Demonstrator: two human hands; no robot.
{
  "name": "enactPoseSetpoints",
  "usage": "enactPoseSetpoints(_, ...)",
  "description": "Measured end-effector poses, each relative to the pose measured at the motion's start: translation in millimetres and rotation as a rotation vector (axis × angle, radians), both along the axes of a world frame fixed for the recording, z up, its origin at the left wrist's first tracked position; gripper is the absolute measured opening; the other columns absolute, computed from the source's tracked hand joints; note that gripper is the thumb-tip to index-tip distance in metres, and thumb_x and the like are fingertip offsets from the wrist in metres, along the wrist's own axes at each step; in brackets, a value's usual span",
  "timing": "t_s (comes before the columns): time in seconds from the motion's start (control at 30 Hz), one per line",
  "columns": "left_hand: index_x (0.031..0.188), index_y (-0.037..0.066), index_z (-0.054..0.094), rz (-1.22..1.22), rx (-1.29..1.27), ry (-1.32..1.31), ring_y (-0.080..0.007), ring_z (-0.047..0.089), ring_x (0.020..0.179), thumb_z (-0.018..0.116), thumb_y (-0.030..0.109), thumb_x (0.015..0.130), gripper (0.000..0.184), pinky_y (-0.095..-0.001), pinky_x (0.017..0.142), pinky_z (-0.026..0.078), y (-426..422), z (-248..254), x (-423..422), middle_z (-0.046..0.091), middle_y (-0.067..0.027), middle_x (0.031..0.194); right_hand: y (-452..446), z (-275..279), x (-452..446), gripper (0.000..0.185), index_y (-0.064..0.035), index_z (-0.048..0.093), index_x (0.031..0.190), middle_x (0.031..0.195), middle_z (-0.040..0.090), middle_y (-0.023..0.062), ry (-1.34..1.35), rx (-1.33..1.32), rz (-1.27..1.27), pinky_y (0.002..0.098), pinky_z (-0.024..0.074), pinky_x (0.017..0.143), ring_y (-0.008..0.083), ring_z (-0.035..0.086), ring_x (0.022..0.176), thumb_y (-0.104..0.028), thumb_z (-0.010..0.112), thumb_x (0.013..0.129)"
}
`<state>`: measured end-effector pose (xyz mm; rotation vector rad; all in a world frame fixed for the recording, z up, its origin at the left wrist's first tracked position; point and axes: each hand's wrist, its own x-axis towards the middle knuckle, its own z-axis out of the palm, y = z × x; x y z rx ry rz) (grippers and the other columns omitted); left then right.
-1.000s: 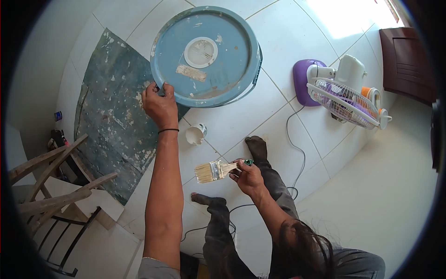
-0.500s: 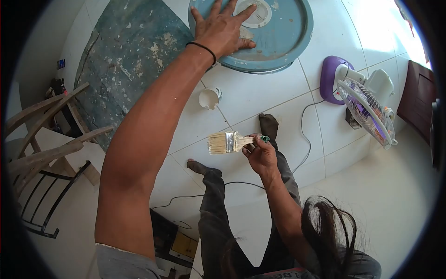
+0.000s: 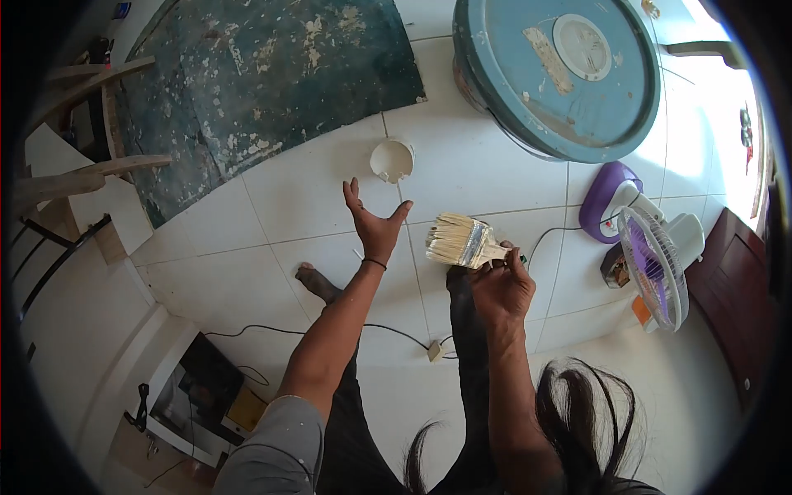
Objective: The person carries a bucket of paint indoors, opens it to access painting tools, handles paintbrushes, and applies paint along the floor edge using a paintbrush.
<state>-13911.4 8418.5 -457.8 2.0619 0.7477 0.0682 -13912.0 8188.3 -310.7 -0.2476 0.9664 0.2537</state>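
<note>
My right hand [image 3: 503, 289] grips the handle of a wide paintbrush [image 3: 469, 241], its pale bristles pointing left. With fingers and thumb spread, my left hand [image 3: 377, 227] hovers just below a small white cup [image 3: 392, 162] on the tiled floor. A gap shows between that hand and the cup, and nothing is in the hand. The cup has a ragged rim, and whitish stuff shows inside it. At the upper right stands a large bucket with a blue-grey lid [image 3: 528, 74], which has a pale round disc and torn label on top.
A paint-spotted dark green sheet [image 3: 272, 91] lies at the upper left, near wooden chair legs [image 3: 124, 165]. A purple and white fan [image 3: 656, 256] stands at the right. A black cord [image 3: 330, 327] with a small box [image 3: 436, 351] crosses the floor near my feet.
My left hand has come off the bucket lid and moved down near the cup. The view has shifted, and the brush in my right hand is now tilted slightly and further right.
</note>
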Motion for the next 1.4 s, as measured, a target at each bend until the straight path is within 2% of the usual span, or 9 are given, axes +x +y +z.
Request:
enactPoseSetpoints(0.07,0.157,0.001,0.004,0.174,-0.037,0.045,-0.0409,0.028,0.150,0.098,0.029,0.062,0.137,-0.0496,0.122,0.027,-29.8,-47.8,-14.2,0.027,-0.0272,0.161,0.7,-4.2,8.0,0.021,-0.0068,0.068,0.110,0.115,0.069,0.0086,-0.044,0.028,0.010,0.0438,0.0493,0.098,0.0251,0.064,0.109,-0.024,0.064,0.100)
enactPoseSetpoints(0.17,0.157,0.000,0.009,0.339,-0.008,0.034,-0.0396,0.032,0.147,0.099,0.029,0.059,0.136,-0.0490,0.121,0.031,-52.0,-97.0,1.1,0.030,-0.0254,0.158,6.4,-1.6,23.9,0.023,-0.0064,0.068,0.110,0.118,0.070,0.0104,-0.061,-0.039,0.114,0.0472,0.0449,0.105,0.0267,0.063,0.115,-0.026,0.061,0.101)
enactPoseSetpoints(0.37,0.146,0.005,0.040,0.420,0.157,-0.212,-0.0353,0.047,0.131,0.100,0.027,0.056,0.110,-0.0479,0.110,0.043,-40.5,-139.9,45.3,0.048,-0.0141,0.141,8.9,-7.9,48.5,0.026,-0.0074,0.068,0.115,0.121,0.070,0.0084,-0.147,-0.169,0.245,0.0481,0.0405,0.108,0.0262,0.061,0.121,-0.028,0.061,0.101)
enactPoseSetpoints(0.47,0.145,0.007,0.042,0.370,0.085,-0.334,-0.0350,0.048,0.129,0.099,0.025,0.057,0.106,-0.0476,0.109,0.044,-18.2,-138.9,44.8,0.050,-0.0137,0.137,23.5,-9.7,61.7,0.026,-0.0071,0.069,0.114,0.120,0.071,0.0080,-0.155,-0.169,0.342,0.0498,0.0398,0.109,0.0258,0.061,0.120,-0.028,0.061,0.101)
enactPoseSetpoints(0.5,0.142,0.007,0.046,0.346,0.114,-0.343,-0.0321,0.054,0.126,0.096,0.017,0.059,0.097,-0.0449,0.106,0.048,-11.1,-136.9,43.4,0.052,-0.0117,0.137,30.4,-8.6,64.3,0.026,-0.0073,0.069,0.113,0.119,0.072,0.0076,-0.137,-0.209,0.348,0.0512,0.0396,0.109,0.0254,0.061,0.122,-0.028,0.060,0.101)
enactPoseSetpoints(0.63,0.141,0.009,0.048,0.286,0.046,-0.384,-0.0318,0.056,0.123,0.095,0.015,0.059,0.095,-0.0425,0.102,0.051,11.7,-135.2,39.8,0.055,-0.0122,0.133,42.2,-11.1,67.7,0.026,-0.0081,0.070,0.114,0.121,0.072,0.0080,-0.266,-0.153,0.418,0.0518,0.0402,0.108,0.0258,0.062,0.122,-0.028,0.057,0.102)
enactPoseSetpoints(0.83,0.137,0.007,0.051,0.190,0.005,-0.431,-0.0344,0.055,0.119,0.094,0.016,0.059,0.089,-0.0448,0.101,0.049,41.9,-134.3,33.9,0.057,-0.0138,0.127,64.1,-11.0,59.6,0.028,-0.0075,0.070,0.113,0.121,0.072,0.0082,-0.224,-0.221,0.448,0.0525,0.0397,0.109,0.0261,0.062,0.122,-0.029,0.055,0.103)
enactPoseSetpoints(1.23,0.136,0.009,0.052,0.102,-0.036,-0.423,-0.0323,0.056,0.122,0.093,0.013,0.059,0.088,-0.0428,0.101,0.051,83.9,-129.8,10.5,0.058,-0.0115,0.131,87.2,-6.4,40.7,0.028,-0.0056,0.071,0.113,0.120,0.071,0.0100,-0.216,-0.257,0.462,0.0518,0.0393,0.110,0.0278,0.062,0.120,-0.027,0.058,0.102)
enactPoseSetpoints(1.4,0.136,0.008,0.052,0.118,-0.103,-0.436,-0.0315,0.060,0.120,0.092,0.012,0.060,0.086,-0.0410,0.100,0.054,100.8,-103.2,-0.5,0.059,-0.0122,0.131,104.2,-3.2,46.4,0.029,-0.0050,0.070,0.114,0.122,0.070,0.0103,-0.253,-0.229,0.498,0.0527,0.0399,0.110,0.0287,0.061,0.121,-0.027,0.056,0.103)
